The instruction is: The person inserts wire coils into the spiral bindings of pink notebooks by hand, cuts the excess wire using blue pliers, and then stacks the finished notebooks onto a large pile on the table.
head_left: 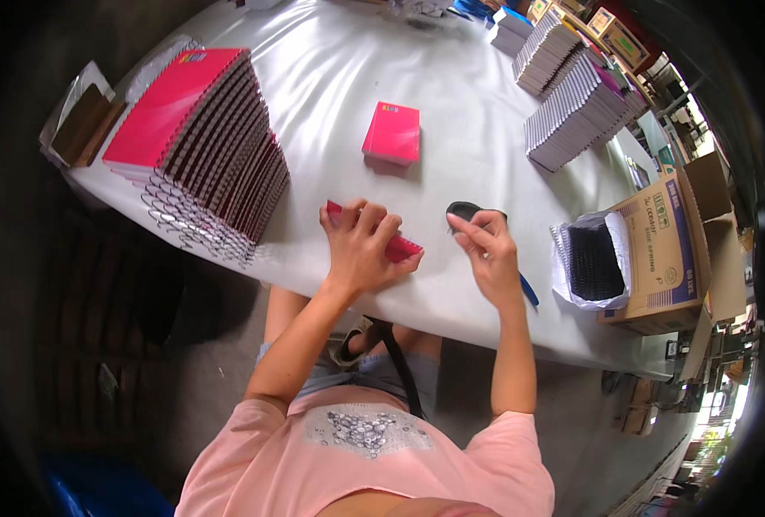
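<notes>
My left hand [361, 237] is wrapped over a small red notepad [402, 249] near the table's front edge. Its fingers cover most of the pad, and a row of holes seems to run along the edge that shows. To the right, my right hand [488, 246] has its thumb and fingertips pinched together; what lies between them is too small to make out. Just behind those fingertips is a dark rounded object [464, 209], partly hidden by the hand. A blue-handled tool [530, 290] shows beside my right wrist. Farther back sits a small stack of red notepads [392, 133].
A tall stack of red spiral notebooks [180, 108] stands at the left, beside an open carton [90, 121]. At the right, a cardboard box [662, 241] adjoins a white bag of black spiral coils [593, 261]. More spiral-bound stacks [572, 112] stand at the back right on the white-covered table [331, 77].
</notes>
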{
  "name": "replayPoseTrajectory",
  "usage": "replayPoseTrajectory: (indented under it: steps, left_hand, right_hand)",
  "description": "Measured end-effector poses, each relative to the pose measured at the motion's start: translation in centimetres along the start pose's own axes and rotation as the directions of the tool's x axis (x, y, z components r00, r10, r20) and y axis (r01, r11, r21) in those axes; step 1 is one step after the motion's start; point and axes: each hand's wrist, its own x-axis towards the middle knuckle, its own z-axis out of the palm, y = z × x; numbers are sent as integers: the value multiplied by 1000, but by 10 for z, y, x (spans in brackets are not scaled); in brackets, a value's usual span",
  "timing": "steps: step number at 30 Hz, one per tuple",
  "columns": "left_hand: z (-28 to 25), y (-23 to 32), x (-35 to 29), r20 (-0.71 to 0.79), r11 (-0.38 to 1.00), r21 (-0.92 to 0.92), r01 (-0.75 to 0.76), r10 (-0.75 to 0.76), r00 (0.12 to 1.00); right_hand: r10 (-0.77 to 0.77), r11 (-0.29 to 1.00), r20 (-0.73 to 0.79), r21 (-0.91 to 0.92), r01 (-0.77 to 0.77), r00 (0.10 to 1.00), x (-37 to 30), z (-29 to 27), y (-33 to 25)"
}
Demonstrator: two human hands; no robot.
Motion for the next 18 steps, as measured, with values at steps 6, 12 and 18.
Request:
replayPoseTrajectory:
  steps: [6, 12, 18]
  left_hand:
    - [2, -2, 7, -52, 1000, -7, -20, 20, 998]
    - [2, -4, 3, -63, 1000, 5, -7, 8, 998]
    - [-3, -10, 2, 47, 999, 40, -31, 29, 998]
  right_hand:
    - [-19, 981, -39, 193, 26, 999, -9, 21, -16]
    - [-55, 950, 74, 312, 29, 996, -11, 24, -10]
    - [314, 850, 362, 304, -430, 878, -3, 20, -32]
